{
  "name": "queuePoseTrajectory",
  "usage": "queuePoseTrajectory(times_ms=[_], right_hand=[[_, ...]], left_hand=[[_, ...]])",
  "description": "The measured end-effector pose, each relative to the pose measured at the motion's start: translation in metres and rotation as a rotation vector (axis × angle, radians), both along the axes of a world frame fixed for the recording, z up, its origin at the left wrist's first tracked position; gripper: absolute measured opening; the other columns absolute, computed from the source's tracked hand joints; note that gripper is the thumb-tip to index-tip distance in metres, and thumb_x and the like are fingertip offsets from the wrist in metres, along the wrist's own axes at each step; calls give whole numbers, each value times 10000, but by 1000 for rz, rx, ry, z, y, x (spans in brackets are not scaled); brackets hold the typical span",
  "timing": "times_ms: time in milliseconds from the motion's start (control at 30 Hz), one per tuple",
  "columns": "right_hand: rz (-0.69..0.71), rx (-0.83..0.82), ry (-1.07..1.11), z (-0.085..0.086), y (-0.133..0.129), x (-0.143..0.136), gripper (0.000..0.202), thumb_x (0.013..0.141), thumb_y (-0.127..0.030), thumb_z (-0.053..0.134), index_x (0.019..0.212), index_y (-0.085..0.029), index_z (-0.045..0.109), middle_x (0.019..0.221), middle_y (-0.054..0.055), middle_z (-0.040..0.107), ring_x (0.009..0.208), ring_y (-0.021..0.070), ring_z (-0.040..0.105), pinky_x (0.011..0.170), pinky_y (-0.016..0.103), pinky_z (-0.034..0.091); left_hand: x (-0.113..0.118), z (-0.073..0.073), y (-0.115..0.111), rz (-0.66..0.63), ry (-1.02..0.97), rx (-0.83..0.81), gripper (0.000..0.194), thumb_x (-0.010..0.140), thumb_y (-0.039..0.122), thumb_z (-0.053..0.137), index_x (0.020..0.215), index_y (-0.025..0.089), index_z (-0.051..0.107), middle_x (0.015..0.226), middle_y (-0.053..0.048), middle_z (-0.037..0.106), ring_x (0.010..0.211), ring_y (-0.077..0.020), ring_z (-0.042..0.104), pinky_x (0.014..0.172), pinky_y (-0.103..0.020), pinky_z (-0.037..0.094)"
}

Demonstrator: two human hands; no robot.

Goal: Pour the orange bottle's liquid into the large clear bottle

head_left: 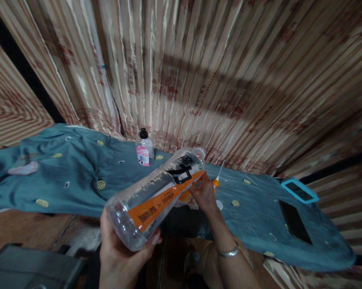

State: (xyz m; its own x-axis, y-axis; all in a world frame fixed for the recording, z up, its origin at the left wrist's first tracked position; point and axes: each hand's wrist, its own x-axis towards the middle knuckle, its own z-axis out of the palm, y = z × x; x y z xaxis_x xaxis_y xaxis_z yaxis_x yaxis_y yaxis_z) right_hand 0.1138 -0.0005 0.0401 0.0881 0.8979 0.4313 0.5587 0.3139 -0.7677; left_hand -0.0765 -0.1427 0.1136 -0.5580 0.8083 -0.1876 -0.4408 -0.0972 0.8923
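Note:
A large clear plastic bottle (157,200) with an orange and black label is tilted across the middle, its neck pointing up and right; no cap shows on it. Its base rests in my left hand (121,249), the fingers and thumb curled around it. My right hand (202,193) is closed on the bottle near its shoulder, with some fingers hidden behind it. Just past the right hand, an orange cap-like piece (216,183) with a thin pale tube (221,169) sticks up. Partly covered by the bottle is another orange object (184,196), its kind unclear.
A teal cloth (247,212) covers the table. Behind the bottle stands a small clear bottle (143,150) with a black top. To the right lie a dark phone (294,221) and a blue-framed object (299,190). A pleated curtain (181,80) hangs behind.

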Motion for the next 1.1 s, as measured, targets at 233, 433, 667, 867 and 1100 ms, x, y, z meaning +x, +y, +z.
queuePoseTrajectory(times_ms=[233, 433, 667, 867, 1100], right_hand=[[-4, -1, 12, 1, -1, -1, 539, 779, -417, 738, 1266, -196, 672, 1152, 122, 793, 1109, 348, 748, 980, 517, 604], [15, -12, 18, 1, -1, -1, 544, 796, -473, 753, 1257, -193, 679, 1194, 127, 788, 1113, 340, 749, 990, 496, 604], [-2, 8, 18, -2, 0, 0, 539, 789, -422, 782, 1275, -215, 678, 1192, 118, 794, 1082, 324, 750, 980, 486, 604], [-16, -9, -1, 0, 0, 0, 548, 782, -435, 755, 1266, -189, 682, 1171, 126, 799, 1071, 330, 753, 973, 494, 605], [-12, -33, -20, 4, -2, -1, 575, 796, -489, 721, 1284, -186, 678, 1203, 141, 800, 1104, 340, 758, 967, 477, 609]], left_hand=[[-1, -2, -1, -9, 28, 15, 1124, 408, 306, 1072, 1389, 164, 543, 1110, -113, 727, 752, -230, 705, 509, -245, 609], [0, -4, -2, 1, 40, 16, 1118, 410, 317, 1071, 1382, 156, 543, 1138, -120, 720, 790, -235, 714, 533, -237, 615], [0, -5, -1, -5, 24, 22, 1170, 407, 300, 1069, 1430, 151, 522, 1111, -111, 731, 689, -206, 699, 512, -248, 614], [1, -5, -1, -12, 29, 29, 1062, 451, 301, 1052, 1372, 166, 540, 1072, -87, 743, 614, -173, 678, 507, -241, 609], [0, -7, -1, -15, 34, 49, 1048, 473, 285, 1047, 1375, 171, 525, 1061, -78, 735, 602, -173, 681, 512, -250, 610]])
